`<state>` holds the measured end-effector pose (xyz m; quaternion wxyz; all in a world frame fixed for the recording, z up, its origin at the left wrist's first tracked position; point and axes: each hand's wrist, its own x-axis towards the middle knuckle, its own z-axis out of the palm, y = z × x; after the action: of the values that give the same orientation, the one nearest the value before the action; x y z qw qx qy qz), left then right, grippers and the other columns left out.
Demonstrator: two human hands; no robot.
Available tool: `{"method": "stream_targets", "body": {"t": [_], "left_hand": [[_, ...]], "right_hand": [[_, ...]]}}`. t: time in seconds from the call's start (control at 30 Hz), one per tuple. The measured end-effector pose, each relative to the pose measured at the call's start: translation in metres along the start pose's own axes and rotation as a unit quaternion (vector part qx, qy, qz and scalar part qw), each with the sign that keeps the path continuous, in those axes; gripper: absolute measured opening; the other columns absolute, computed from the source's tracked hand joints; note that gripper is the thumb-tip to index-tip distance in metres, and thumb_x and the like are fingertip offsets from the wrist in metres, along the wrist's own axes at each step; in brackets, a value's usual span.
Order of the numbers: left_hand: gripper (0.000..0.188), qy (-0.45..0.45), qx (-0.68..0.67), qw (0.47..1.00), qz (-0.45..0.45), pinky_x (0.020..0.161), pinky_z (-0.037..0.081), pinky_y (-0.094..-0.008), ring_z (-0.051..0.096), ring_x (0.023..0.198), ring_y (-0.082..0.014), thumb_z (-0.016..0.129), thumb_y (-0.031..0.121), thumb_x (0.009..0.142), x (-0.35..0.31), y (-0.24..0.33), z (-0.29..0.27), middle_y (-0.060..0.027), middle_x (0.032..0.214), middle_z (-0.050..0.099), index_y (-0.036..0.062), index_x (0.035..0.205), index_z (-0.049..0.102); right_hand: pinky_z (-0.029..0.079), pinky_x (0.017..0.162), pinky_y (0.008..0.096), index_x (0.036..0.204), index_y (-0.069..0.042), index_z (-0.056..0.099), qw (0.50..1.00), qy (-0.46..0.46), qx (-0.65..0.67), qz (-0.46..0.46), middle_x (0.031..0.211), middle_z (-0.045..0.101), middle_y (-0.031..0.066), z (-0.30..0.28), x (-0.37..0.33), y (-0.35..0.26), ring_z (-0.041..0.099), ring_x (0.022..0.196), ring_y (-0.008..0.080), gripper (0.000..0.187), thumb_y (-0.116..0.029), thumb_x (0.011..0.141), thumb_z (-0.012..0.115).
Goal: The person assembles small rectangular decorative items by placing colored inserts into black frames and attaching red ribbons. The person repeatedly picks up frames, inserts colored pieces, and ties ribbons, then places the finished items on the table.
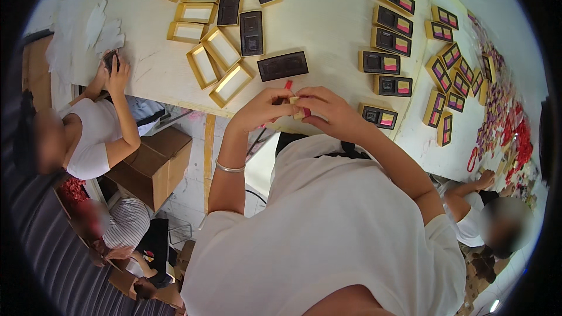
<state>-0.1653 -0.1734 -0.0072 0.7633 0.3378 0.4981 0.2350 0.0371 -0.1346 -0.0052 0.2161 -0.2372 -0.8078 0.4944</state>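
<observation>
Close to the table's near edge, my left hand [261,109] and my right hand [332,112] meet with fingers closed around a small pink-and-cream block [301,111]. My fingers cover most of it, so its exact kind does not show. A small red piece [288,84] sticks up beside my left fingers; whether it belongs to the block I cannot tell. Just beyond my hands lies a black insert tray [283,67]. Gold open frames [231,84] stand to its left. To the right, a gold box [378,116] holds a black insert and a pink-and-yellow piece.
More gold boxes [393,41] with black inserts run in a column at right, and fuller ones [434,109] cluster beyond. Small purple and red pieces [510,134] are heaped at the far right. Co-workers sit at left and right. A cardboard box [170,169] stands below the table.
</observation>
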Motion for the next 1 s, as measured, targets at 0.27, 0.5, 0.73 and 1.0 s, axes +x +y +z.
{"method": "stream_targets", "body": {"t": [0.27,0.5,0.73,1.0], "left_hand": [[0.078,0.332,0.512,0.792,0.010,0.059,0.047,-0.0367,0.059,0.069,-0.0291,0.068,0.030,0.071,0.031,-0.047,-0.013,-0.0150,0.078,0.058,0.0152,0.135,0.027],[0.079,0.307,0.456,0.835,0.037,0.059,0.047,-0.0387,0.060,0.074,-0.0303,0.066,0.023,0.072,0.065,-0.062,0.025,-0.0162,0.085,0.059,0.0147,0.137,0.021],[0.076,0.267,0.435,0.857,0.072,0.058,0.047,-0.0382,0.059,0.070,-0.0295,0.064,0.023,0.075,0.081,-0.065,0.056,-0.0149,0.085,0.059,0.0120,0.136,0.022],[0.070,0.217,0.091,0.970,0.056,0.046,0.039,-0.0263,0.048,0.051,-0.0132,0.046,0.051,0.083,0.070,-0.052,0.035,-0.0060,0.068,0.055,0.0144,0.137,0.019]], "right_hand": [[0.042,0.070,0.0365,0.084,-0.003,0.052,0.972,0.164,0.002,0.170,0.084,0.051,0.0124,0.018,0.012,0.067,0.050,0.080,0.0282,0.026,-0.013,0.068,0.069],[0.040,0.069,0.0378,0.079,-0.005,0.054,0.938,0.089,-0.309,0.129,0.083,0.047,0.0106,0.018,0.024,0.088,0.048,0.081,0.0276,0.026,-0.020,0.066,0.070],[0.038,0.069,0.0380,0.076,-0.007,0.056,0.928,0.119,-0.314,0.159,0.083,0.047,0.0094,-0.003,-0.014,0.114,0.048,0.082,0.0270,0.018,-0.019,0.069,0.067],[0.039,0.067,0.0352,0.082,-0.004,0.059,0.950,0.218,-0.169,0.148,0.078,0.050,0.0082,-0.011,-0.019,0.098,0.050,0.076,0.0239,0.014,-0.012,0.072,0.064]]}}
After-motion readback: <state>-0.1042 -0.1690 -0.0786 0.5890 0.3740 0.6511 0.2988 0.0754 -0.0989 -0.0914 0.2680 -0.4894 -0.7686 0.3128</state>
